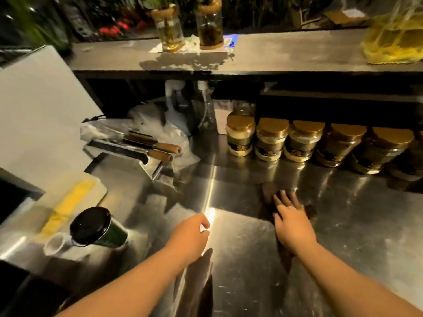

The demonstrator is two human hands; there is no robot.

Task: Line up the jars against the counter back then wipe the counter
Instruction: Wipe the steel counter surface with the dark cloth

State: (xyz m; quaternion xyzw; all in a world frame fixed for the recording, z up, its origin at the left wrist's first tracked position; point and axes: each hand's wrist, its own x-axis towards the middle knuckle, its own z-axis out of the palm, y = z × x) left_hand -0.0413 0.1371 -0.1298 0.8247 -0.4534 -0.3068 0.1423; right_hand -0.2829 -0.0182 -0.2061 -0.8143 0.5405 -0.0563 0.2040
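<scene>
Several gold-lidded jars (272, 139) stand side by side in a row against the back of the steel counter (357, 225), under a shelf. My right hand (291, 221) lies flat on the counter in front of them, fingers spread. A dark brown patch (266, 193) that looks like a cloth shows beyond its fingertips and beside the hand. My left hand (191, 236) hovers low over the counter's middle with its fingers curled in. A small white bit shows at its fingertips; I cannot tell what it is.
A dark-lidded green cup (98, 227) and a small white cup (55, 243) stand at the left. A knife rack with wooden-handled knives (137, 148), plastic bags and a glass bottle (207, 120) crowd the back left. Plant jars (168, 28) stand on the upper shelf.
</scene>
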